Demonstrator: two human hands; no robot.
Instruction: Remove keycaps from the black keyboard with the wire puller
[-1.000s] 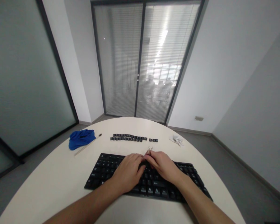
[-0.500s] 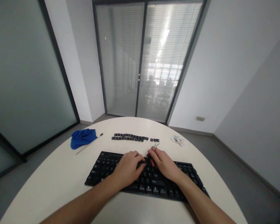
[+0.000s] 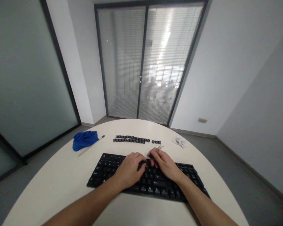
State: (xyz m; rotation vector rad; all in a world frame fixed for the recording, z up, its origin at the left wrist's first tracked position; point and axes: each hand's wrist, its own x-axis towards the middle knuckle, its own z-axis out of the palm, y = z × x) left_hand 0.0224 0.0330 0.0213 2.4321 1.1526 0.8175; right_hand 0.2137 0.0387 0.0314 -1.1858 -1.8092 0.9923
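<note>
A black keyboard (image 3: 153, 182) lies slightly askew on the round, pale table (image 3: 141, 213). My left hand (image 3: 130, 168) rests across its upper middle, fingers curled over the back rows and thumb bent toward them. The fingertips are partly hidden by the hand. In the fingers of my right hand (image 3: 163, 163), just above the back rows, is a wire keycap puller (image 3: 159, 147), its thin metal prongs pointing away from me. The hand covers most of its handle. Beyond the hands, loose black keycaps (image 3: 129, 140) lie in two rows, with several more keycaps (image 3: 156, 142) to their right.
At the left a blue cloth (image 3: 85, 140) lies beside a thin, long-handled brush (image 3: 91, 147). A crumpled white cloth (image 3: 179, 142) sits near the table's right edge. Behind the table stand glass panels with blinds (image 3: 122, 72).
My right hand has turned the keycap puller slightly, so its prongs tilt more to the right. My left hand has barely moved on the keyboard.
</note>
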